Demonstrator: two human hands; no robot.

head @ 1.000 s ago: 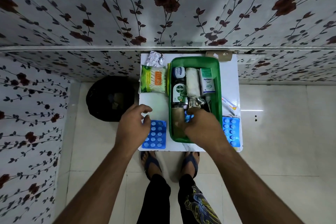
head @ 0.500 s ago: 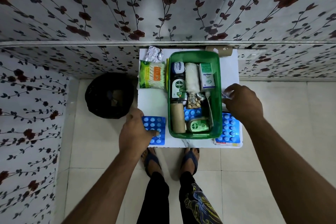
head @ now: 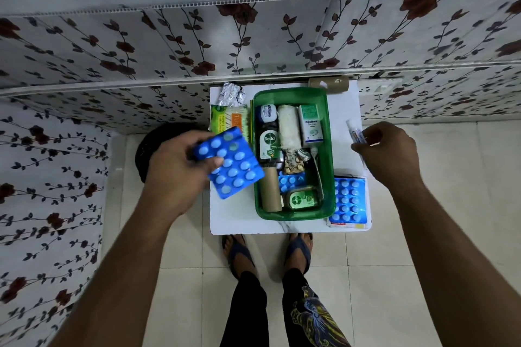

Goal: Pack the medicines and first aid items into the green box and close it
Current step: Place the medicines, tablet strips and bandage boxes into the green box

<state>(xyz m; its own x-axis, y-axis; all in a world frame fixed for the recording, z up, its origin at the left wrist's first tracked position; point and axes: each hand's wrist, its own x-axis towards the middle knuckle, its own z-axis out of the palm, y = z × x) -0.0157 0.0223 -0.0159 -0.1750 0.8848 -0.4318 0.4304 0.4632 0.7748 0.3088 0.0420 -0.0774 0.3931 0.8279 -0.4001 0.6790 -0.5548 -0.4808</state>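
The green box (head: 329,149) stands open on a small white table (head: 234,220). Inside lie a Dettol bottle (head: 269,141), a white bandage roll (head: 288,129), an Optibex carton (head: 310,125), a cardboard tube (head: 270,189), a blue blister strip (head: 291,181) and a green Dettol soap (head: 303,198). My left hand (head: 176,169) holds a blue tablet strip (head: 229,162) lifted just left of the box. My right hand (head: 390,149) grips a white ointment tube (head: 354,131) right of the box. Another blue tablet strip (head: 349,200) rests on the table's right front corner.
A cotton-swab pack (head: 225,121) and a crumpled foil strip (head: 231,94) lie at the table's back left. A brown tube (head: 328,83) sits at the back edge. A black bin (head: 152,146) stands on the floor to the left. Floral wall panels close in behind and left.
My left hand has lifted the blue tablet strip off the table's left front. My right hand, which left the box earlier, has picked up the white ointment tube.
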